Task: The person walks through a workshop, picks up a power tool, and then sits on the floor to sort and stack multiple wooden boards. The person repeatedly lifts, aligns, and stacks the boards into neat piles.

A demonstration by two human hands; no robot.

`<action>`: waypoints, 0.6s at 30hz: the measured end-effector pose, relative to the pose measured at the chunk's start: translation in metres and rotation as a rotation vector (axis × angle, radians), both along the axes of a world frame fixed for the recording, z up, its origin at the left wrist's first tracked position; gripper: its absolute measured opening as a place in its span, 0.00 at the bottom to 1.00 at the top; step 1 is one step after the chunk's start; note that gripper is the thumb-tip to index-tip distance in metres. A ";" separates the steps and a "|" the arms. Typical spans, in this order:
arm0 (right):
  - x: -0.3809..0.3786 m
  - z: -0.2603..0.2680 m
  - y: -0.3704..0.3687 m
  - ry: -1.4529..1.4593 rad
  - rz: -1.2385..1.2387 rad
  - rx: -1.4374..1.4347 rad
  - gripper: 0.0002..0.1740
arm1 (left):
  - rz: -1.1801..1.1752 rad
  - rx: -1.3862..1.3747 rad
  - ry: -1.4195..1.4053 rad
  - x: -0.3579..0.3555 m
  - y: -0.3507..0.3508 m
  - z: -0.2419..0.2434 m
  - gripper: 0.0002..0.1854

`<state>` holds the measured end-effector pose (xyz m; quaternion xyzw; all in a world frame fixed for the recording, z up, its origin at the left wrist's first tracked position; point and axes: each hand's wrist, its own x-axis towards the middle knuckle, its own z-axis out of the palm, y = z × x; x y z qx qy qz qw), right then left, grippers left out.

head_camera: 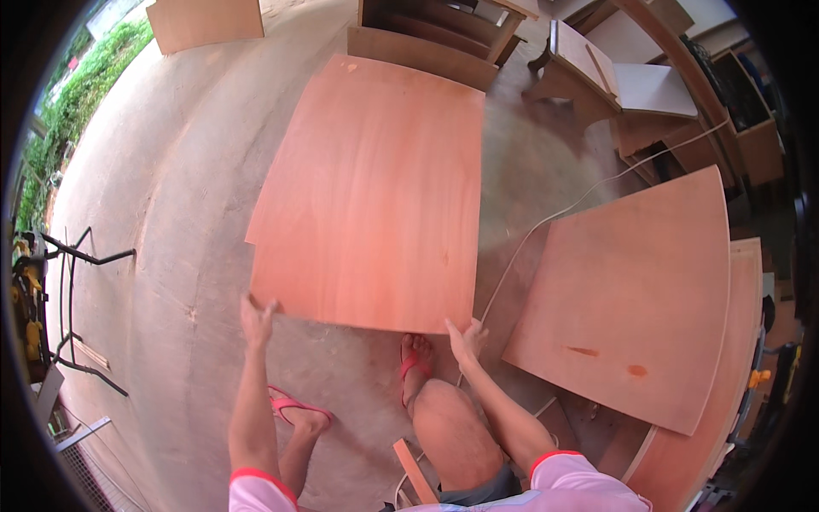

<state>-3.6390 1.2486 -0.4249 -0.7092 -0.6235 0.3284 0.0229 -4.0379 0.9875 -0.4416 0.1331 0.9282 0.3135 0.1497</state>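
Note:
A large reddish plywood sheet [371, 198] spans the middle of the view. My left hand [258, 320] grips its near left corner, thumb on the top face. At the near right corner my right hand [466, 338] holds the same sheet, its thumb by the edge and the other fingers partly hidden. Along the left side a small step shows in the outline, perhaps a second sheet beneath. The far edge reaches the foot of a wooden cabinet [422, 54]; whether they touch I cannot tell.
Another plywood sheet [627, 301] lies at the right over more boards [742, 307]. A white cable [579, 200] crosses the concrete floor [173, 192]. Black metal legs [70, 281] stand at the left. A wood strip [416, 472] is near my knee. Wooden furniture [582, 70] stands far right.

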 end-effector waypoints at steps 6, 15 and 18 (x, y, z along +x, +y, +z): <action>0.067 -0.019 -0.001 0.031 0.004 -0.152 0.52 | 0.281 0.287 -0.370 0.077 -0.096 -0.013 0.30; 0.059 0.002 0.010 0.108 0.025 -0.121 0.54 | 0.778 0.915 -0.864 0.133 -0.075 0.007 0.30; 0.062 0.044 0.003 0.131 0.058 -0.137 0.51 | 0.540 1.204 -0.734 0.134 -0.074 0.079 0.31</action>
